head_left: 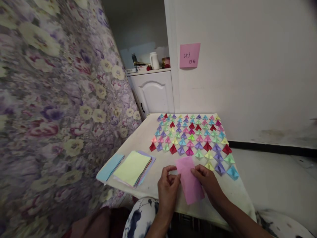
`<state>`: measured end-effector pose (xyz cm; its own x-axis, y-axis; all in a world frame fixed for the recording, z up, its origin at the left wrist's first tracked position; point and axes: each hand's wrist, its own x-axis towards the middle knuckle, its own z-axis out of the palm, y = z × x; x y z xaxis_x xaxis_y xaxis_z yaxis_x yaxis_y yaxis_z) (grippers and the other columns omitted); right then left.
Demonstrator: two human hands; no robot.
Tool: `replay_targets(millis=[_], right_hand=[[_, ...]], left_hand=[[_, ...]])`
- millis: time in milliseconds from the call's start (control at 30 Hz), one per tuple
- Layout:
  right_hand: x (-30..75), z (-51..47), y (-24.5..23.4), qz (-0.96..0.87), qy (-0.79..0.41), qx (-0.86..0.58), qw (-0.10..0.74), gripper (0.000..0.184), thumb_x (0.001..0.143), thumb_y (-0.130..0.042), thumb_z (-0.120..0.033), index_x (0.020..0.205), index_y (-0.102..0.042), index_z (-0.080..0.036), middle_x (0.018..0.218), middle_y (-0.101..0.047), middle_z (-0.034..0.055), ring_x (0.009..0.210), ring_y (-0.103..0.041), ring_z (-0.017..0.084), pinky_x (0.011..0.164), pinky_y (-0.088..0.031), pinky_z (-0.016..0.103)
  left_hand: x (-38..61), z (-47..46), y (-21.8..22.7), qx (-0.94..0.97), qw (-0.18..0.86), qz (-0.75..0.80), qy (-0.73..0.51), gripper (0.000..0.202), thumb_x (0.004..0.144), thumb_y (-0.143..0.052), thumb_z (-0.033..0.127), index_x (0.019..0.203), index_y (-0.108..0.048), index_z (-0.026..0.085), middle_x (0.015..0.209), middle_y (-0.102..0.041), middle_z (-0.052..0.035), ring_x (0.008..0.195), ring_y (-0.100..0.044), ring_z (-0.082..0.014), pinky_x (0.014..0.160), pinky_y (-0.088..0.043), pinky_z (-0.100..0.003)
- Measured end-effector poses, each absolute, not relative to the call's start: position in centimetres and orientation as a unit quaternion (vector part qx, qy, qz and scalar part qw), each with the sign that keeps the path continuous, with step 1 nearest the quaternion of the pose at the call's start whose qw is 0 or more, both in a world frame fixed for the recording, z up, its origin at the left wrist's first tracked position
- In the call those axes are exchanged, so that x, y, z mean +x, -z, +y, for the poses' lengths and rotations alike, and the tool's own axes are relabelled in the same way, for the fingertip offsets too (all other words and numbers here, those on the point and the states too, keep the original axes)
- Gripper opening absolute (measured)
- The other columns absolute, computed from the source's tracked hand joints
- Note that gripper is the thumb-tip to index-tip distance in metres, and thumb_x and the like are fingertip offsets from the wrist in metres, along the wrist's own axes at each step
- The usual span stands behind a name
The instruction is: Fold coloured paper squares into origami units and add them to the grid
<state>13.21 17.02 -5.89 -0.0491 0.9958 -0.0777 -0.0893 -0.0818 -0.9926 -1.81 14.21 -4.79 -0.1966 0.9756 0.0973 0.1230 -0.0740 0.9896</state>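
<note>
A pink sheet of paper (189,181), long and narrow, is held up over the front of the table between my two hands. My left hand (168,185) pinches its left edge between thumb and fingers. On the opposite edge, the thumb and fingers of my right hand (205,178) close on the paper. Behind it, rows of small folded paper pieces (189,151) in several colours stand on the table. A stack of coloured paper (132,168), yellow on top, lies to the left of my hands, with blue paper (110,167) beside it.
The table (138,138) has a cream cover. A floral curtain (61,115) hangs along the left side. Behind the table are a white cabinet (156,92) with a white jug (154,61) on top, and a wall bearing a pink note (189,55).
</note>
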Motion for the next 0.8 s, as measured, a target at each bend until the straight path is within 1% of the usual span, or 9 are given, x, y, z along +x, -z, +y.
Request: replay_targets(millis=[167, 300, 367, 500, 567, 667, 800], right_hand=[[13.3, 16.9, 5.6, -0.466, -0.55, -0.488, 0.492, 0.027, 0.071, -0.061, -0.043, 0.063, -0.054, -0.018, 0.056, -0.048, -0.0028, 0.052, -0.041, 0.012, 0.048, -0.033, 0.023], [13.2, 17.0, 5.8, -0.474, -0.545, -0.491, 0.488, 0.029, 0.07, -0.061, -0.045, 0.063, -0.054, -0.018, 0.056, -0.05, -0.0022, 0.052, -0.043, 0.013, 0.049, -0.035, 0.023], [13.2, 17.0, 5.7, -0.473, -0.549, -0.488, 0.486, 0.028, 0.071, -0.061, -0.044, 0.063, -0.054, -0.018, 0.056, -0.049, -0.0023, 0.053, -0.043, 0.013, 0.049, -0.034, 0.023], [13.3, 17.0, 5.6, -0.474, -0.55, -0.484, 0.489, 0.026, 0.072, -0.061, -0.041, 0.063, -0.054, -0.018, 0.057, -0.049, -0.0028, 0.054, -0.042, 0.012, 0.05, -0.034, 0.023], [13.3, 17.0, 5.6, -0.482, -0.542, -0.482, 0.491, 0.025, 0.072, -0.06, -0.04, 0.062, -0.054, -0.018, 0.057, -0.049, -0.0033, 0.054, -0.042, 0.012, 0.05, -0.034, 0.023], [13.2, 16.9, 5.9, -0.499, -0.53, -0.481, 0.489, 0.025, 0.072, -0.06, -0.04, 0.061, -0.053, -0.018, 0.055, -0.047, -0.0044, 0.052, -0.041, 0.012, 0.049, -0.032, 0.023], [12.7, 16.7, 6.4, -0.524, -0.522, -0.482, 0.47, 0.026, 0.073, -0.059, -0.04, 0.061, -0.052, -0.018, 0.053, -0.043, -0.0054, 0.05, -0.039, 0.011, 0.047, -0.031, 0.023]], left_hand=[[-1.8, 14.2, 4.9, 0.493, 0.41, 0.546, -0.54, 0.026, 0.077, -0.059, 0.032, 0.099, -0.052, 0.019, 0.056, -0.058, 0.0039, 0.054, -0.054, -0.012, 0.052, -0.04, -0.019], [-1.8, 14.3, 5.1, 0.491, 0.408, 0.551, -0.538, 0.026, 0.076, -0.061, 0.033, 0.096, -0.054, 0.019, 0.053, -0.053, 0.0056, 0.051, -0.051, -0.0106, 0.051, -0.037, -0.019], [-1.9, 14.3, 5.2, 0.491, 0.408, 0.552, -0.536, 0.025, 0.076, -0.061, 0.033, 0.096, -0.055, 0.019, 0.052, -0.051, 0.0062, 0.051, -0.05, -0.0102, 0.05, -0.036, -0.018], [-2.0, 14.5, 5.3, 0.488, 0.418, 0.555, -0.529, 0.025, 0.076, -0.06, 0.033, 0.095, -0.056, 0.018, 0.053, -0.053, 0.0054, 0.053, -0.051, -0.0108, 0.052, -0.038, -0.019], [-2.0, 14.7, 5.3, 0.474, 0.434, 0.551, -0.532, 0.024, 0.075, -0.061, 0.034, 0.092, -0.057, 0.018, 0.055, -0.055, 0.0045, 0.054, -0.052, -0.0112, 0.053, -0.039, -0.02], [-2.1, 15.0, 5.3, 0.437, 0.457, 0.539, -0.556, 0.023, 0.07, -0.066, 0.034, 0.082, -0.058, 0.016, 0.061, -0.057, 0.0029, 0.058, -0.053, -0.0112, 0.055, -0.041, -0.02], [-2.3, 15.5, 5.5, 0.395, 0.471, 0.53, -0.585, 0.024, 0.066, -0.069, 0.035, 0.072, -0.057, 0.015, 0.061, -0.055, 0.0033, 0.058, -0.05, -0.0102, 0.055, -0.039, -0.019]])
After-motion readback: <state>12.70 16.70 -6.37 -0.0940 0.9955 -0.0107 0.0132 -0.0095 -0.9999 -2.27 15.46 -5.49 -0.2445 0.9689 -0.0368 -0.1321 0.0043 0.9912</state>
